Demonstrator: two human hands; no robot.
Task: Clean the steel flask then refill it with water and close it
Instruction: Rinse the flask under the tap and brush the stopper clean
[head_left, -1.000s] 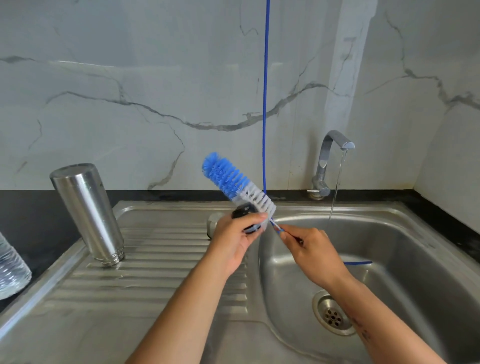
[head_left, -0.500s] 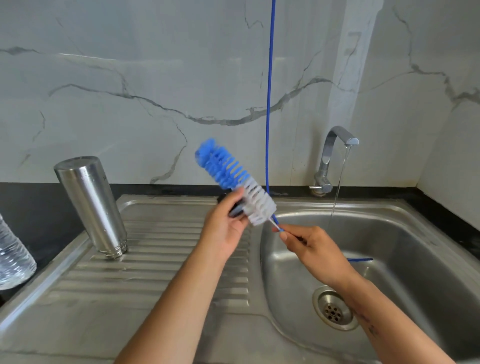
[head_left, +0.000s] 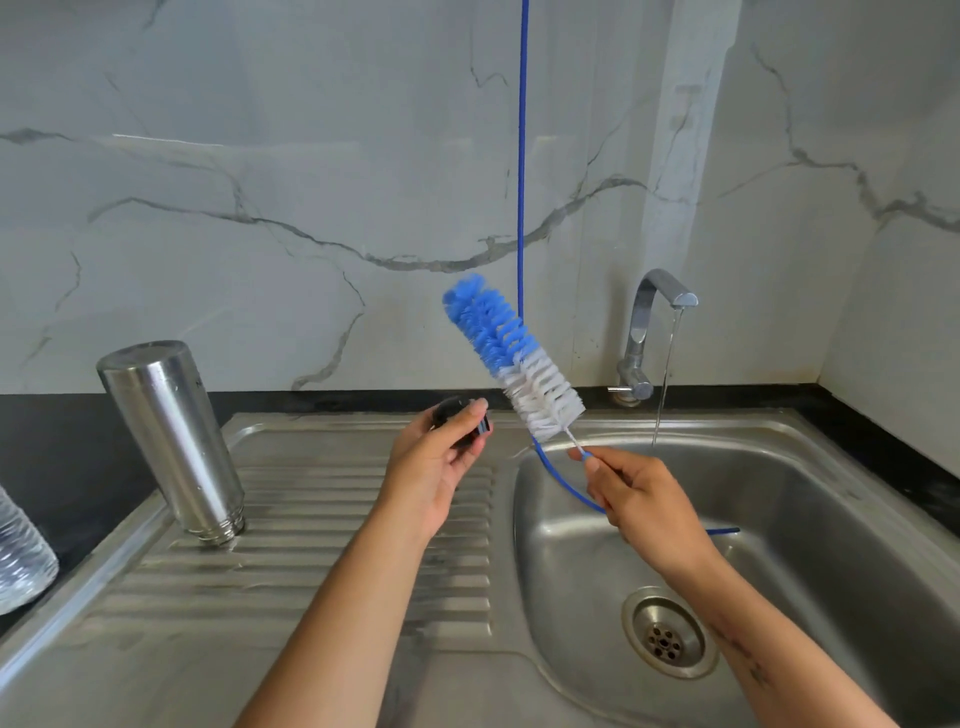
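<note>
From your head camera: your left hand (head_left: 434, 467) holds the black cap (head_left: 464, 422), and your right hand (head_left: 641, 499) pinches the bottle brush (head_left: 511, 358) by its thin wire. The steel flask (head_left: 171, 441) stands upside down on the sink's (head_left: 311, 519) draining side, well apart from both. The wet cap could slip and fall (your grip looks loose). A second ago the brush touched the cap; now they are apart.

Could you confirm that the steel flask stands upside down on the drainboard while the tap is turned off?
Not quite: the tap is running, a thin stream falling into the sink basin, as the head view shows. The steel flask does stand upside down on the drainboard.
</note>
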